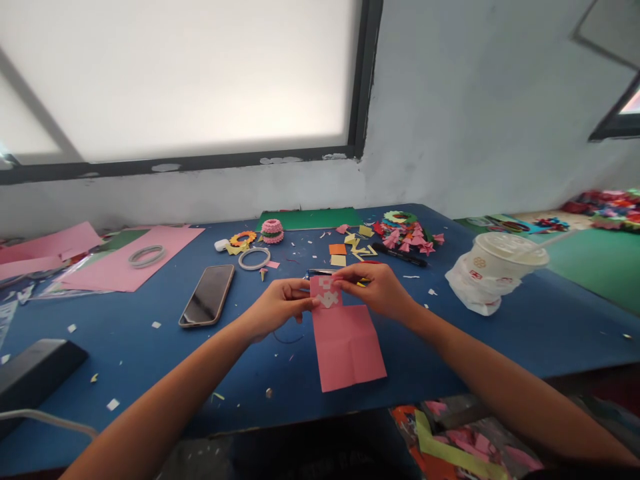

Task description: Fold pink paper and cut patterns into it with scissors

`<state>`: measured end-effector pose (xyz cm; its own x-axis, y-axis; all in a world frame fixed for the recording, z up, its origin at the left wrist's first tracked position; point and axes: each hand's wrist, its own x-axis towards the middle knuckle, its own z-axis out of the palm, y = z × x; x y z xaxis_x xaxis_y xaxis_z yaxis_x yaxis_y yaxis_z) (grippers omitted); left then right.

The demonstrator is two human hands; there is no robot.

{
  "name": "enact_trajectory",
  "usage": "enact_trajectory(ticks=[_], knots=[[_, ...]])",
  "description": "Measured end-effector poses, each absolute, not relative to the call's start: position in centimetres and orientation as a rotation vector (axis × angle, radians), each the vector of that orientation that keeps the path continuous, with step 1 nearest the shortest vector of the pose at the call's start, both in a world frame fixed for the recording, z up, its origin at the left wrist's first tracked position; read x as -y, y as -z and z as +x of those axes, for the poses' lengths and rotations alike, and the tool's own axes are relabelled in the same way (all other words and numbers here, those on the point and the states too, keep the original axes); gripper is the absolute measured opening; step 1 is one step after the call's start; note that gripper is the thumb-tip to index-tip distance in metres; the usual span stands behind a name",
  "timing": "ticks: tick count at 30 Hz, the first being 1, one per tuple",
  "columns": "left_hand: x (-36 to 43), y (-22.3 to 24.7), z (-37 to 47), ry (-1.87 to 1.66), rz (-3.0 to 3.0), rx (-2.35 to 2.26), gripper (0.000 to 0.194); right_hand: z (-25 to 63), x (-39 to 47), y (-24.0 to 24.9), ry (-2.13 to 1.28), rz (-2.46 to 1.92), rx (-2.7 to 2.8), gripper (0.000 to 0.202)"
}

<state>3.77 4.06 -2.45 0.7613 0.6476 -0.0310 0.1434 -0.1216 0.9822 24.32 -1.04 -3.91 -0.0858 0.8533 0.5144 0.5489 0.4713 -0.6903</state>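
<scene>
A small pink paper square [317, 285] with a pale cut-out-like pattern on it is held up over the table. My left hand [281, 305] pinches its left edge between thumb and fingers. At its upper right corner my right hand [374, 288] is closed, thumb and forefinger on the paper. Below it extends a larger creased pink paper sheet [350, 350]; whether the two are one piece I cannot tell. Just behind my hands lies a dark object with a shiny edge [320, 272], mostly hidden by the paper.
A phone [207, 297] and grey rings [254, 259] lie left on the blue table [240, 390]. Pink sheets [170, 247] are further left. Behind are a black marker [399, 255] and folded paper pieces [413, 237]. A lidded cup [493, 267] in a bag stands right.
</scene>
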Motion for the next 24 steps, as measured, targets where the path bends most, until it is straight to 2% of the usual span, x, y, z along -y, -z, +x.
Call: enact_trajectory(ticks=[7,10,13,17,24], knots=[[-3.83,2.21,3.78,-0.499,1.724,-0.632,0.034,23.99,0.68,4.49,-0.443,-1.166,1.652,0.026],[-3.82,2.15,3.84,-0.512,1.746,-0.66,0.035,23.98,0.47,4.6,-0.709,-1.182,1.522,0.036],[-3.85,2.24,3.84,-0.51,1.765,-0.666,0.035,23.91,0.4,4.65,-0.946,-1.162,1.473,0.028],[-3.82,2.36,3.88,-0.588,1.827,-0.686,0.028,23.78,0.48,4.83,-0.975,-1.129,1.466,0.027],[-3.72,2.21,3.94,-0.653,1.866,-0.68,0.027,23.71,0.66,4.82,-0.987,-1.12,1.496,0.027]])
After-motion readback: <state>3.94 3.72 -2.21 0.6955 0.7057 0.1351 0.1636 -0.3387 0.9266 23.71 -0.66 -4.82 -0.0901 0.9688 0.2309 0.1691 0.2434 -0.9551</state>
